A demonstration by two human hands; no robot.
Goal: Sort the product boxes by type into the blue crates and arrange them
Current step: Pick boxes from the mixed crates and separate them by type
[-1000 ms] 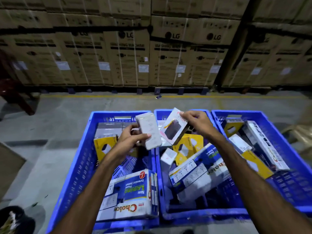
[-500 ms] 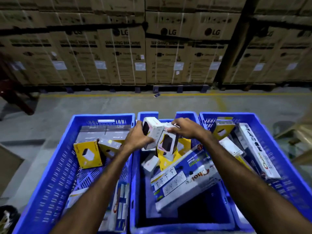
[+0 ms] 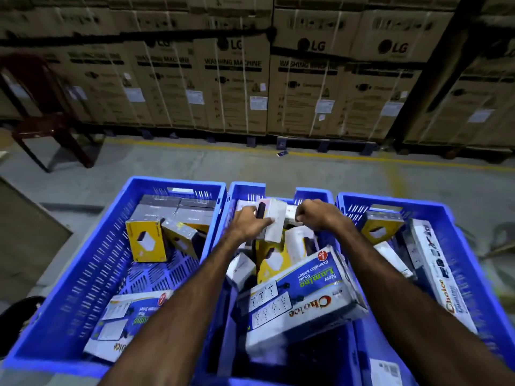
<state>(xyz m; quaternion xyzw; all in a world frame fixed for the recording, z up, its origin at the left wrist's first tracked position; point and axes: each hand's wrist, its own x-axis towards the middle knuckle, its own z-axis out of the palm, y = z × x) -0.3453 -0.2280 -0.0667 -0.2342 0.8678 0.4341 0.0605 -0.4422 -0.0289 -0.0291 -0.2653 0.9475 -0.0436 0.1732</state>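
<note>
Two hands reaching over three blue crates (image 3: 178, 188) on concrete floor (image 3: 195, 162): left hand (image 3: 248, 222) gripping a white box (image 3: 274, 222), right hand (image 3: 315, 215) curled, its hold unclear

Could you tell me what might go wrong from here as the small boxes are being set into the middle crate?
1. The left hand grips a small white box above loosely piled boxes; set down there, it may topple or slide.
2. The large Choice extension-socket box lies tilted across the middle crate, so it could shift and disturb what is placed beside it.
3. Yellow boxes sit in several crates, so types may stay mixed.
</note>
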